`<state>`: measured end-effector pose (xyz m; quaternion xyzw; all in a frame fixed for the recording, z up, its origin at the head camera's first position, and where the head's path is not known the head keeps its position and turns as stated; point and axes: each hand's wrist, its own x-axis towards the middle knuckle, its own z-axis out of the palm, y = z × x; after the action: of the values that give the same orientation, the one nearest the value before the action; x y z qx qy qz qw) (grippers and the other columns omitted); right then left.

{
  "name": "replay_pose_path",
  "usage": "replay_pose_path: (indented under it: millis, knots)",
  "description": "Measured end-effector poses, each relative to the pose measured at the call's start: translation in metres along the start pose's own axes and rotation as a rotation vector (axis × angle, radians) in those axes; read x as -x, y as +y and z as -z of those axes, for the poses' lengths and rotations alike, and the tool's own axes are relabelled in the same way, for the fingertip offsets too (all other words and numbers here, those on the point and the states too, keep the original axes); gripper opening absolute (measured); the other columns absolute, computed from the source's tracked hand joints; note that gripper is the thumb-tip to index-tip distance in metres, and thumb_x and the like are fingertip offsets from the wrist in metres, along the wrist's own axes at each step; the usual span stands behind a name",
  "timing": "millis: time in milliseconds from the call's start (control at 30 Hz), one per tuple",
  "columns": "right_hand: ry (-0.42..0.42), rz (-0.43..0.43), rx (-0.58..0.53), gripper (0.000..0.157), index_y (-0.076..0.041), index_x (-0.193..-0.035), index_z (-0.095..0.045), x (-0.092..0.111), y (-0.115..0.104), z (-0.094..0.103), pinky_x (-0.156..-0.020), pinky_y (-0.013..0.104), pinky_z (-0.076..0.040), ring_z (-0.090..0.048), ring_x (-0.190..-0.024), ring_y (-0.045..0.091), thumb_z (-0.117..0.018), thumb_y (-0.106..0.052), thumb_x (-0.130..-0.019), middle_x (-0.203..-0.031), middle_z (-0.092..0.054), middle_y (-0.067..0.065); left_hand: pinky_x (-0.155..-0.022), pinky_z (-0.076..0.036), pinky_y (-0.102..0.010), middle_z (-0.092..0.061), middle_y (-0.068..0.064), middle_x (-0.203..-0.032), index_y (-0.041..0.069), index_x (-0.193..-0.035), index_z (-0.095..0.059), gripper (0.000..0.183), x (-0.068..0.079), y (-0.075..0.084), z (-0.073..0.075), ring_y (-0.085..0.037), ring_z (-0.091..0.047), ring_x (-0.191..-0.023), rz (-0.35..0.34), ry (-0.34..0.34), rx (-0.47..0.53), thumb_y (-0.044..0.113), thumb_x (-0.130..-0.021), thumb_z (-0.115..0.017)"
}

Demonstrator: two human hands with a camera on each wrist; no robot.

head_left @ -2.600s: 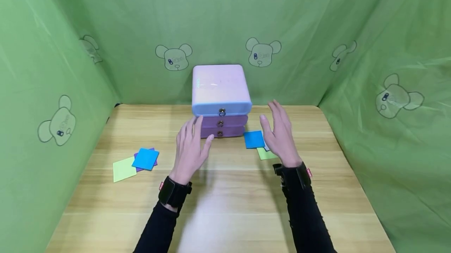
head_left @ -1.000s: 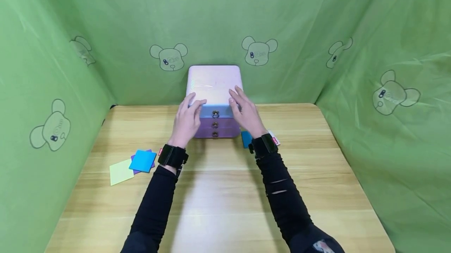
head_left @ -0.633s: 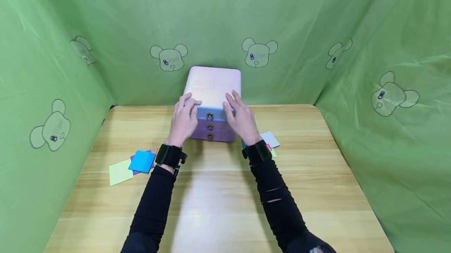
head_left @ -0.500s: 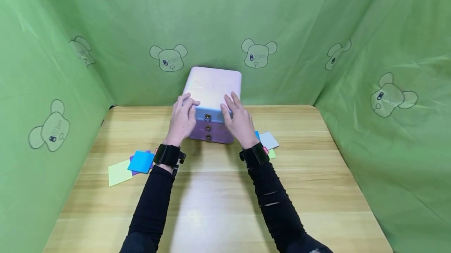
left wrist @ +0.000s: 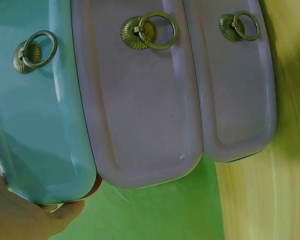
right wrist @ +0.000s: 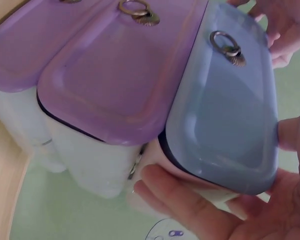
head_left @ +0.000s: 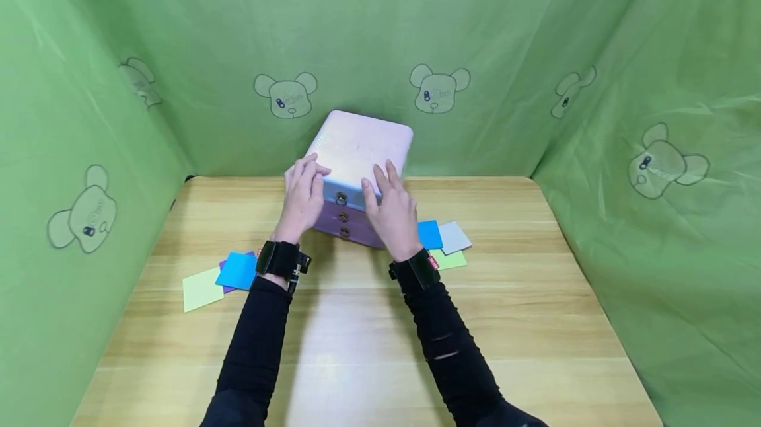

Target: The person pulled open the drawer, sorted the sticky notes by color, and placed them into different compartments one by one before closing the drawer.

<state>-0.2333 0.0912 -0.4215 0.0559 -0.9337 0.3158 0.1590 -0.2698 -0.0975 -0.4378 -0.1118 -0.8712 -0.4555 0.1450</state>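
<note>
A small drawer cabinet stands at the back of the table, turned at an angle. It has a pink top, one light-blue drawer front and two purple drawer fronts, each with a brass ring pull. My left hand grips the upper tier at its front left corner, fingers over the top edge. At the front right corner my right hand holds the same tier, thumb at the blue front and fingers along the side. The drawers all appear closed.
Light-green, blue and purple paper squares overlap on the table to the left. Right of the cabinet lie blue, pale grey and green ones. Green cloth walls surround the table behind and at both sides.
Both hands have come from apart to the cabinet's front corners. The cabinet has rotated, its front swinging left and its back slightly right. The paper squares on the right are uncovered again.
</note>
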Motion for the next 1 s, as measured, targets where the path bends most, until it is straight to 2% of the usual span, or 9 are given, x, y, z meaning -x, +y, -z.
replay_pose_path:
  millis: [300,567,733,867,1000]
  knots:
    - [0.034,-0.014,0.032,0.056,-0.010,-0.150,-0.050,0.007,-0.010,-0.004,-0.093,0.058,-0.057,-0.059,-0.127,0.049,-0.044,-0.046,-0.107,-0.162,-0.038,0.019,-0.125,-0.014,-0.053,-0.043,-0.013,-0.157,0.006,-0.115,-0.059,0.028,0.002,-0.004,-0.004,-0.034,-0.027,-0.146,0.006,0.018,-0.029,0.015,-0.104,-0.035]
    - [-0.052,-0.007,-0.006,0.056,-0.011,-0.152,-0.046,-0.001,-0.009,0.007,-0.097,0.062,-0.054,-0.055,-0.132,0.049,-0.042,-0.044,-0.107,-0.165,-0.031,0.019,-0.124,-0.016,-0.053,-0.043,-0.014,-0.155,0.005,-0.113,-0.059,0.030,-0.002,-0.004,-0.005,-0.035,-0.029,-0.145,-0.012,0.057,-0.033,0.015,-0.102,-0.034]
    - [-0.155,0.008,0.047,0.053,-0.010,-0.151,-0.046,-0.017,-0.008,0.029,-0.100,0.064,-0.052,-0.054,-0.134,0.047,-0.045,-0.038,-0.107,-0.162,-0.038,0.017,-0.127,-0.010,-0.054,-0.042,-0.013,-0.158,0.005,-0.113,-0.060,0.030,-0.004,-0.001,-0.004,-0.034,-0.023,-0.148,0.015,0.055,-0.033,0.013,-0.101,-0.034]
    - [-0.213,0.016,0.108,0.057,-0.003,-0.151,-0.042,-0.040,-0.003,0.046,-0.106,0.060,-0.050,-0.054,-0.134,0.044,-0.049,-0.036,-0.105,-0.156,-0.045,0.022,-0.128,-0.003,-0.058,-0.043,-0.014,-0.158,0.004,-0.113,-0.062,0.029,-0.003,0.004,-0.001,-0.035,-0.016,-0.153,0.020,0.067,-0.037,0.011,-0.100,-0.037]
    - [-0.284,-0.019,0.192,0.066,-0.001,-0.154,-0.036,-0.066,0.006,0.053,-0.109,0.062,-0.046,-0.050,-0.137,0.047,-0.048,-0.043,-0.104,-0.160,-0.037,0.026,-0.127,-0.005,-0.059,-0.042,-0.017,-0.158,0.004,-0.117,-0.065,0.030,0.004,0.010,0.002,-0.038,-0.017,-0.153,-0.002,0.095,-0.047,0.013,-0.102,-0.041]
